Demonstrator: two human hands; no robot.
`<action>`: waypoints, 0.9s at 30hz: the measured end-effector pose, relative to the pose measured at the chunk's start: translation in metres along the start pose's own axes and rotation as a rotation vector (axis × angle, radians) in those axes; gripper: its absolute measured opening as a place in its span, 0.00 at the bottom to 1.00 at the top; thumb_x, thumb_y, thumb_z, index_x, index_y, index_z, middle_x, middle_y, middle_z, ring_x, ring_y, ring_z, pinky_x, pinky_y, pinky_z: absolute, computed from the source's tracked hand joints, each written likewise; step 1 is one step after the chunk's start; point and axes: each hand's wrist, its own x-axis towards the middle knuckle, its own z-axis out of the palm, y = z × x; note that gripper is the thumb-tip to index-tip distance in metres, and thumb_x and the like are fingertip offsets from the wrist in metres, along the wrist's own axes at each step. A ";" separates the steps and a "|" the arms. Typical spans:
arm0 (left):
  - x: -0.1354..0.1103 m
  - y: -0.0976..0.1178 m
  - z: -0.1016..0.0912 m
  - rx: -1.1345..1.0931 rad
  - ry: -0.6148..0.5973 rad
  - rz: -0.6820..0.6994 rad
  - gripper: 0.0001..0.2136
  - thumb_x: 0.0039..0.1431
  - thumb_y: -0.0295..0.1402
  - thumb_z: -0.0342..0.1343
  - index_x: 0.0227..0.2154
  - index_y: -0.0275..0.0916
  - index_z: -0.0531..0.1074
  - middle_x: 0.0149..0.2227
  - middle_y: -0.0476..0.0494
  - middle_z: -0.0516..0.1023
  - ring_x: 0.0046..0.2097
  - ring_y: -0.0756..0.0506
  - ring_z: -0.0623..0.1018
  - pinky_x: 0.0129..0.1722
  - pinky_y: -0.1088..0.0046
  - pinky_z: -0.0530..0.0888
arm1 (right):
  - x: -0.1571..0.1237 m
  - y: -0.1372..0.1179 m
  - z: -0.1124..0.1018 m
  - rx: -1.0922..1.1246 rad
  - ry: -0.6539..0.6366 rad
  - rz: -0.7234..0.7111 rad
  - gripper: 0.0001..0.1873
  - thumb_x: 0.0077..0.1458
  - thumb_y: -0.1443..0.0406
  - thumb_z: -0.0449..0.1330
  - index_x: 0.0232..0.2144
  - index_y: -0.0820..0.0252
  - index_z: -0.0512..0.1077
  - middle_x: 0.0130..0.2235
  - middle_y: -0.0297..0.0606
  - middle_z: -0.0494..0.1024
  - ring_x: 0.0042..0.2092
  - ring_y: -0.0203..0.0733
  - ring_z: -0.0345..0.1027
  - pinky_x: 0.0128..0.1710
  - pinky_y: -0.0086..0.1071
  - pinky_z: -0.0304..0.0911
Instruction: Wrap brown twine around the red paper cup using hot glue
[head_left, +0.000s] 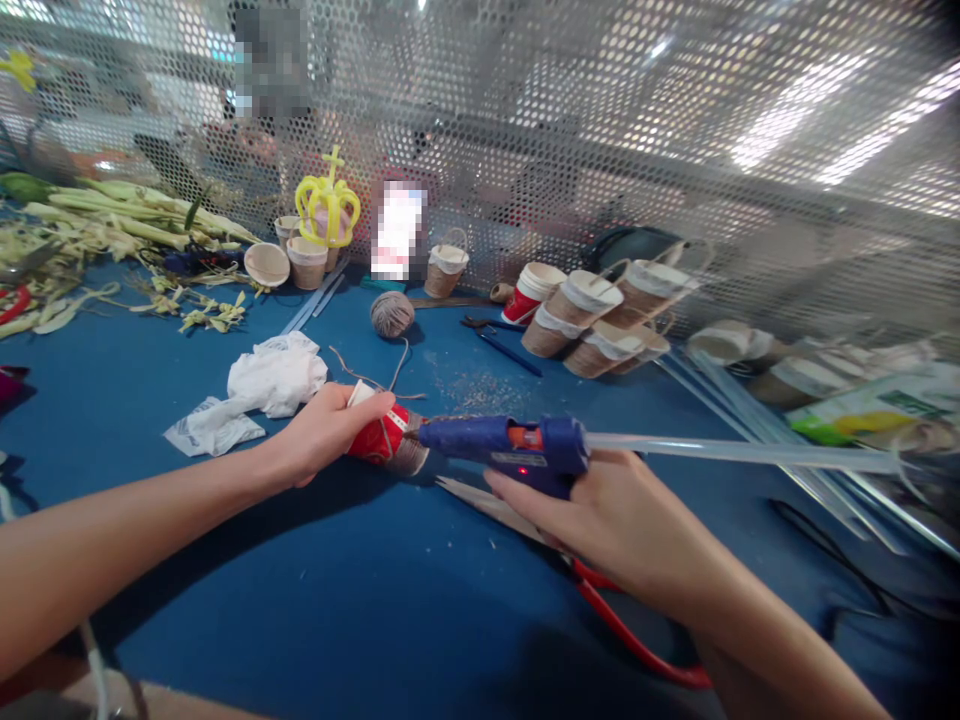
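My left hand point(330, 428) is closed around a red paper cup point(380, 440) lying tilted, its white rim to the left. Twine is wound round the cup's lower end. In my right hand point(600, 510) is a blue hot glue gun point(502, 450), its nozzle at the twine-wrapped part of the cup; I cannot tell whether it touches. A long clear glue stick point(735, 452) juts from the gun's back, and a small red light shows on its side. Beneath my right hand lie scissors point(630, 640) with red handles. A ball of twine point(392, 315) rests beyond the cup, with a loose strand.
Crumpled white plastic point(276, 375) lies left of the cup. Twine-wrapped cups point(585, 320) and pliers point(491, 324) stand or lie at the back right, near several glue sticks point(810, 490). Dried husks point(127, 215) cover the far left. A perforated metal screen point(525, 120) closes the back.
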 end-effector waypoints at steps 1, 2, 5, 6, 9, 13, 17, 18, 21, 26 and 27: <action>0.000 0.000 0.000 0.006 0.006 0.005 0.15 0.51 0.43 0.51 0.27 0.34 0.71 0.23 0.48 0.74 0.27 0.49 0.72 0.29 0.74 0.65 | 0.000 0.000 -0.001 0.003 0.004 0.000 0.11 0.50 0.60 0.51 0.24 0.58 0.71 0.21 0.33 0.74 0.24 0.37 0.67 0.21 0.27 0.61; 0.000 -0.001 0.000 0.017 0.016 0.011 0.15 0.51 0.43 0.51 0.26 0.34 0.71 0.23 0.48 0.74 0.27 0.49 0.72 0.29 0.74 0.65 | 0.001 -0.001 -0.001 0.000 0.012 0.004 0.12 0.50 0.60 0.51 0.24 0.58 0.71 0.21 0.33 0.74 0.24 0.38 0.67 0.22 0.28 0.61; 0.000 -0.002 -0.001 0.074 0.039 0.031 0.16 0.51 0.44 0.51 0.25 0.34 0.70 0.24 0.48 0.74 0.25 0.50 0.71 0.27 0.75 0.64 | 0.003 -0.002 -0.003 -0.011 0.034 0.021 0.12 0.50 0.61 0.51 0.23 0.59 0.71 0.21 0.34 0.74 0.23 0.38 0.67 0.22 0.29 0.61; 0.000 -0.002 -0.001 0.089 0.037 0.038 0.16 0.51 0.44 0.51 0.24 0.34 0.69 0.23 0.48 0.74 0.25 0.50 0.70 0.26 0.75 0.63 | 0.003 -0.002 -0.004 -0.010 0.040 0.023 0.11 0.49 0.61 0.51 0.23 0.58 0.71 0.21 0.34 0.74 0.23 0.38 0.67 0.23 0.29 0.61; 0.000 0.000 0.000 0.104 0.019 0.056 0.16 0.52 0.43 0.50 0.23 0.34 0.69 0.22 0.49 0.72 0.24 0.51 0.68 0.24 0.77 0.61 | 0.003 -0.001 -0.004 0.012 0.024 0.008 0.11 0.49 0.61 0.52 0.23 0.58 0.71 0.22 0.33 0.75 0.24 0.38 0.67 0.23 0.28 0.61; 0.000 0.001 0.001 0.098 0.004 0.066 0.15 0.52 0.42 0.49 0.23 0.34 0.70 0.22 0.50 0.72 0.24 0.52 0.67 0.24 0.78 0.60 | 0.003 0.000 -0.004 0.028 -0.001 -0.012 0.11 0.49 0.60 0.52 0.22 0.57 0.70 0.20 0.31 0.73 0.23 0.37 0.67 0.21 0.27 0.60; 0.001 0.000 0.001 0.110 0.030 0.055 0.16 0.52 0.43 0.50 0.22 0.34 0.69 0.21 0.50 0.72 0.23 0.52 0.67 0.24 0.77 0.60 | 0.004 -0.002 -0.005 -0.019 0.033 0.014 0.12 0.50 0.60 0.51 0.21 0.58 0.69 0.19 0.33 0.72 0.22 0.37 0.65 0.22 0.29 0.60; 0.001 -0.001 0.001 0.111 0.033 0.054 0.16 0.52 0.43 0.50 0.22 0.34 0.69 0.21 0.50 0.72 0.23 0.52 0.68 0.24 0.77 0.60 | 0.004 -0.002 -0.005 -0.021 0.035 0.012 0.12 0.50 0.60 0.50 0.22 0.58 0.69 0.20 0.33 0.72 0.22 0.37 0.65 0.22 0.29 0.60; 0.000 -0.001 0.001 0.086 0.015 0.056 0.15 0.52 0.42 0.50 0.24 0.34 0.70 0.23 0.49 0.73 0.24 0.51 0.69 0.25 0.77 0.61 | 0.002 -0.002 -0.005 0.030 -0.004 -0.006 0.11 0.50 0.61 0.50 0.25 0.57 0.71 0.22 0.33 0.74 0.25 0.38 0.67 0.23 0.29 0.62; 0.000 -0.001 0.002 0.063 0.012 0.056 0.15 0.52 0.42 0.50 0.23 0.34 0.70 0.21 0.50 0.72 0.23 0.52 0.68 0.24 0.78 0.60 | 0.002 0.000 -0.004 0.035 -0.012 0.001 0.11 0.49 0.60 0.51 0.23 0.57 0.70 0.22 0.33 0.74 0.24 0.38 0.67 0.21 0.28 0.61; 0.000 -0.001 0.001 0.068 0.024 0.056 0.15 0.52 0.42 0.51 0.22 0.34 0.69 0.21 0.51 0.72 0.23 0.52 0.67 0.23 0.78 0.60 | 0.002 -0.001 -0.005 0.020 0.001 0.006 0.11 0.49 0.61 0.50 0.24 0.57 0.71 0.22 0.34 0.74 0.24 0.39 0.67 0.22 0.29 0.61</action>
